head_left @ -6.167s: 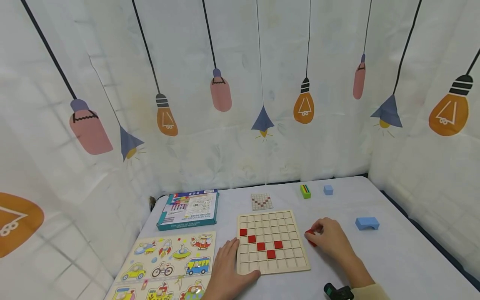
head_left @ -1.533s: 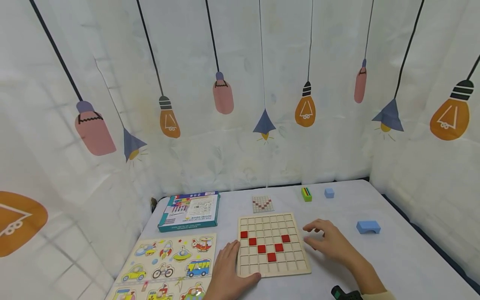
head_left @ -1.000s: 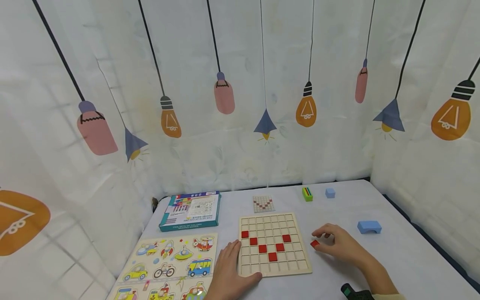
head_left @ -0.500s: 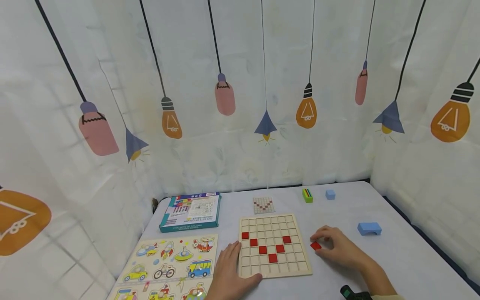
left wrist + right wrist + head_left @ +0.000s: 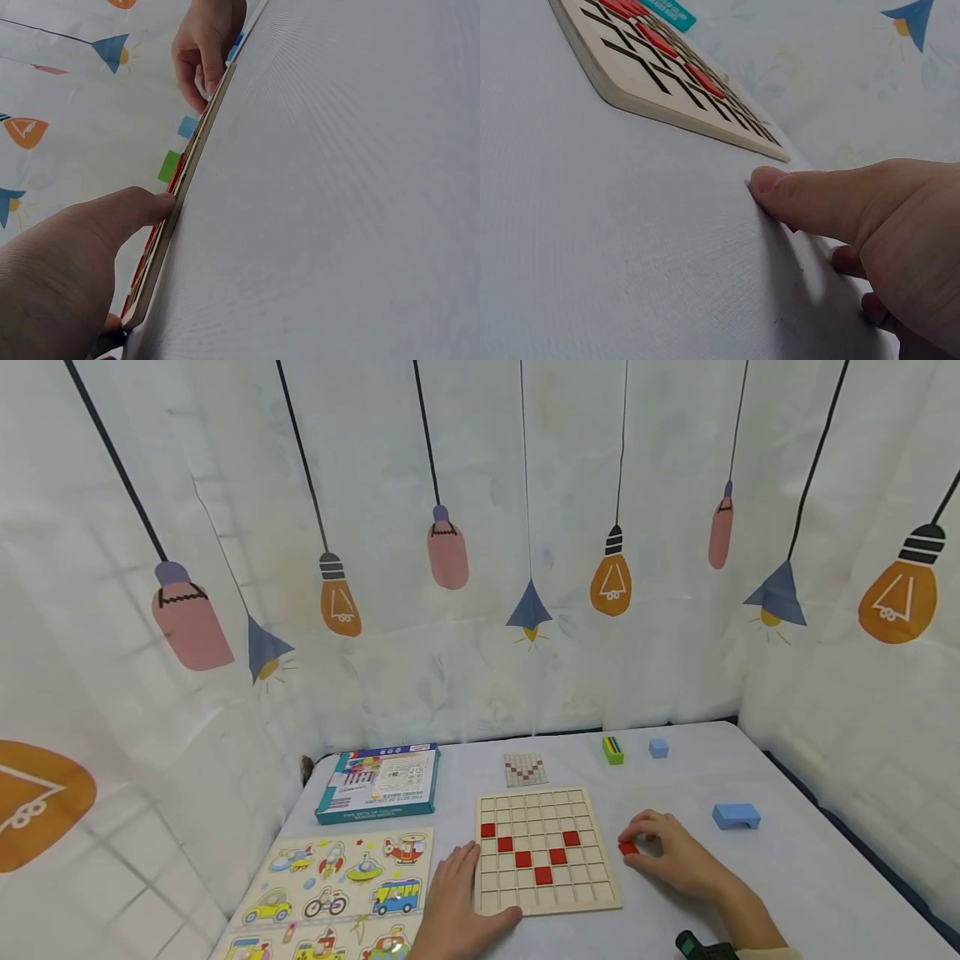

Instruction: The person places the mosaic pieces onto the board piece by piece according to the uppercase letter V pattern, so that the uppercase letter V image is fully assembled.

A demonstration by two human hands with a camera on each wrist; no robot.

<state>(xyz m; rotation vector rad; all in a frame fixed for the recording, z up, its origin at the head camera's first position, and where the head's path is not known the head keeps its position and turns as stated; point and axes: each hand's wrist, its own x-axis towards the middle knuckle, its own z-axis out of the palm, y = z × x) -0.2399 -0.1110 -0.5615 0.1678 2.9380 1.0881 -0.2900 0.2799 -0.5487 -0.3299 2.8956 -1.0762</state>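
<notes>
A square wooden grid board lies on the white table with several red tiles set in a V. My left hand rests at its near left corner, fingers fairly straight along the left side and the thumb on the near edge. The left wrist view shows that thumb touching the board's rim. To the right of the board, my right hand pinches a loose red tile between thumb and fingers, low over the table. In the right wrist view the thumb hides most of this tile.
Behind the board lies a small pattern card. A green striped block, a blue cube and a blue arch block stand farther right. On the left are a teal box and a vehicle picture board.
The red tile held earlier now sits in the V's right arm. My right hand has since drawn back right and taken hold of another red tile. The left hand stays put.
</notes>
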